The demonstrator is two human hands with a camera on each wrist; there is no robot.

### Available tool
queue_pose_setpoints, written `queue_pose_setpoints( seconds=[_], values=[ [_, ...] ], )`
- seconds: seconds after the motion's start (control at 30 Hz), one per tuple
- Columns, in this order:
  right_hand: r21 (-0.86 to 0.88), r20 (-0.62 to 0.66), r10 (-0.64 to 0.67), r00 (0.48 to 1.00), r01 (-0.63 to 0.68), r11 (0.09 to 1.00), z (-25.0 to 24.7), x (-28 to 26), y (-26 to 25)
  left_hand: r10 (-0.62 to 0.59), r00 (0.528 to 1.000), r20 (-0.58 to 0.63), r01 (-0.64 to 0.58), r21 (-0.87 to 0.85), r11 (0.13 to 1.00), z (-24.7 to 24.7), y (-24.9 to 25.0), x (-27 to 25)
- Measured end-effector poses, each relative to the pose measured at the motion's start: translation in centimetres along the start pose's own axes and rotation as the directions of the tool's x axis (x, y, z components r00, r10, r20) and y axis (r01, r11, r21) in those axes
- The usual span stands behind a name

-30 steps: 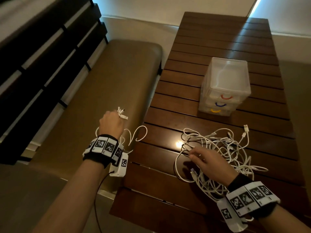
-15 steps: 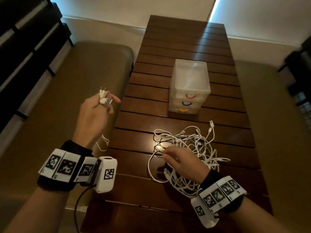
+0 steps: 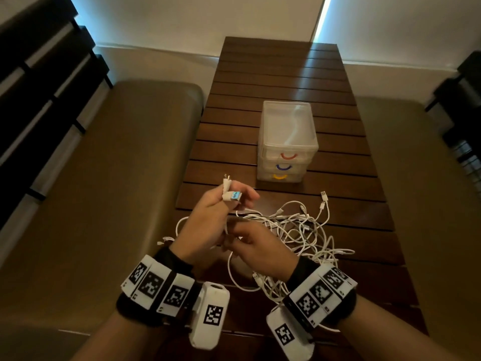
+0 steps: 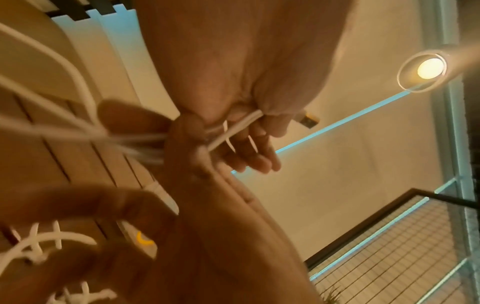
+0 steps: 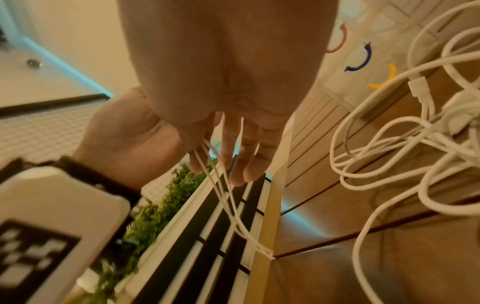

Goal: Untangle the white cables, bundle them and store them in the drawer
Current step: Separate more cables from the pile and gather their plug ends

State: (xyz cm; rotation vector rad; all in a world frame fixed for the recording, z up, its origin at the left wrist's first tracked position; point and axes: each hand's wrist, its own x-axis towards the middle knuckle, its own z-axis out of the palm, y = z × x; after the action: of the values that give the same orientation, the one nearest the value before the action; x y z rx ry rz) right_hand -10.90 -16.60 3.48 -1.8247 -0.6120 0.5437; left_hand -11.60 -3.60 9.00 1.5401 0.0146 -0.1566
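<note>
Gripping a small bunch of cable ends [image 3: 230, 194], the left hand [image 3: 208, 220] is raised above the near edge of the wooden table [image 3: 283, 71], fingers curled round the strands so that the plugs stick up past the knuckles; one plug shows a blue tongue. In the left wrist view the same strands [image 4: 233, 127] run across the palm under the closed fingers [image 4: 254, 150] and out toward the table. The right hand [image 3: 260, 251] sits just beside and slightly below the left, touching it at the thumb side, and its fingers are bent around the thin white strands that hang down from the left hand's grasp; in the right wrist view those strands [image 5: 223, 185] pass between thumb and fingertips [image 5: 249, 170] and drop to the table's edge

The main tangle of white cables [image 3: 304, 230] lies loose on the table slats, right of and partly under the right hand, with several free plugs [image 3: 323, 196] poking out on its far side. Beyond the tangle, well apart from both hands, stands a translucent plastic drawer unit [image 3: 287, 142] with three drawers, all closed: a red handle [image 3: 289, 155] on top, a blue handle [image 3: 283, 167] in the middle, a yellow handle [image 3: 279, 176] at the bottom

Tan cushioned benches [image 3: 104, 178] flank the table on both sides, and both wrists carry black bands with white marker tags [image 3: 156, 285]
</note>
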Motion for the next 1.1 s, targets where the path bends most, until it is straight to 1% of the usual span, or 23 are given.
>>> queue_pose_setpoints(
  seconds=[0.03, 0.07, 0.13, 0.17, 0.27, 0.37, 0.43, 0.47, 0.5, 0.57, 0.6, 0.63, 0.7, 0.73, 0.83, 0.87, 0.93, 0.97, 1.0, 1.07, 1.1],
  values=[
    [-0.015, 0.003, -0.020, 1.000, 0.020, 1.000, 0.0, -0.1, 0.1, -0.005, 1.000, 0.008, 0.005, 0.051, 0.999, -0.3, 0.1, 0.0],
    [-0.021, 0.003, -0.025, 1.000, 0.025, 0.999, 0.0, -0.2, 0.1, -0.036, 0.999, 0.026, 0.034, 0.072, 0.997, -0.6, 0.2, 0.1],
    [-0.012, 0.012, -0.029, 1.000, 0.029, 1.000, -0.4, -0.4, 0.2, -0.129, 0.989, 0.076, 0.125, 0.052, 0.991, -1.4, 0.3, 0.2],
    [-0.022, 0.017, -0.041, 0.999, 0.041, 0.999, -0.6, -0.5, 0.2, -0.150, 0.984, 0.094, 0.148, 0.019, 0.989, -1.7, 0.2, 0.2],
    [-0.076, 0.000, -0.063, 0.998, 0.063, 0.995, -1.1, -0.7, 0.1, -0.149, 0.980, 0.130, 0.158, -0.062, 0.986, -1.8, -0.4, -0.1],
    [-0.065, -0.035, -0.106, 0.994, 0.103, 0.993, -1.2, -0.8, 0.0, -0.156, 0.964, 0.217, 0.167, -0.032, 0.985, -1.3, -0.9, -0.3],
    [-0.074, -0.015, -0.083, 0.996, 0.081, 0.994, -0.9, -1.0, 0.0, -0.151, 0.964, 0.219, 0.160, -0.022, 0.987, -0.8, -0.7, 0.0],
    [-0.078, 0.004, -0.055, 0.999, 0.055, 0.995, -0.8, -1.1, -0.1, -0.147, 0.969, 0.198, 0.160, -0.051, 0.986, -0.3, -0.6, 0.2],
    [-0.066, 0.025, -0.034, 0.999, 0.036, 0.997, -0.6, -1.1, -0.1, -0.143, 0.975, 0.170, 0.166, -0.123, 0.978, 0.1, -0.4, 0.3],
    [-0.025, 0.062, -0.003, 0.998, 0.005, 1.000, -0.5, -1.2, -0.2, -0.107, 0.987, 0.123, 0.143, -0.332, 0.932, 0.8, -0.4, 0.6],
    [-0.033, 0.072, 0.008, 0.997, -0.006, 0.999, -0.7, -1.2, -0.3, -0.088, 0.990, 0.114, 0.126, -0.390, 0.912, 0.9, -0.6, 0.8],
    [-0.061, 0.087, 0.014, 0.996, -0.008, 0.998, -0.8, -1.1, -0.1, -0.073, 0.990, 0.122, 0.117, -0.410, 0.904, 0.8, -0.9, 1.0],
    [-0.113, 0.107, 0.009, 0.994, 0.003, 0.994, -1.2, -0.9, 0.0, -0.070, 0.988, 0.140, 0.120, -0.386, 0.914, 0.6, -1.3, 1.3],
    [-0.132, 0.110, 0.004, 0.994, 0.011, 0.991, -1.3, -0.7, 0.0, -0.079, 0.989, 0.127, 0.121, -0.368, 0.922, 0.6, -1.4, 1.5],
    [-0.245, 0.124, 0.011, 0.992, 0.020, 0.969, -2.2, -0.4, 0.5, -0.080, 0.996, 0.036, 0.088, -0.323, 0.942, 1.0, -1.4, 2.0],
    [-0.301, 0.112, 0.035, 0.993, 0.001, 0.954, -2.9, -0.5, 0.5, -0.080, 0.997, 0.004, 0.077, -0.304, 0.950, 1.0, -1.4, 2.2],
    [-0.407, 0.032, 0.108, 0.994, -0.085, 0.909, -5.4, -0.6, 0.4, -0.103, 0.993, -0.056, 0.085, -0.254, 0.963, 0.9, -1.6, 2.9],
    [-0.435, -0.025, 0.158, 0.987, -0.153, 0.887, -7.0, -0.7, 0.5, -0.130, 0.988, -0.082, 0.112, -0.192, 0.975, 1.0, -1.8, 3.4],
    [-0.430, -0.076, 0.224, 0.972, -0.234, 0.872, -8.7, -0.7, 0.4, -0.156, 0.982, -0.110, 0.147, -0.090, 0.985, 1.1, -2.1, 3.9],
    [-0.420, -0.177, 0.348, 0.921, -0.390, 0.819, -12.0, -0.4, 1.2, -0.167, 0.972, -0.167, 0.188, 0.118, 0.975, 1.5, -3.1, 4.9],
    [-0.443, -0.234, 0.381, 0.894, -0.447, 0.777, -13.6, -0.1, 2.0, -0.162, 0.967, -0.197, 0.196, 0.172, 0.965, 1.7, -3.8, 5.4]
  ],
)
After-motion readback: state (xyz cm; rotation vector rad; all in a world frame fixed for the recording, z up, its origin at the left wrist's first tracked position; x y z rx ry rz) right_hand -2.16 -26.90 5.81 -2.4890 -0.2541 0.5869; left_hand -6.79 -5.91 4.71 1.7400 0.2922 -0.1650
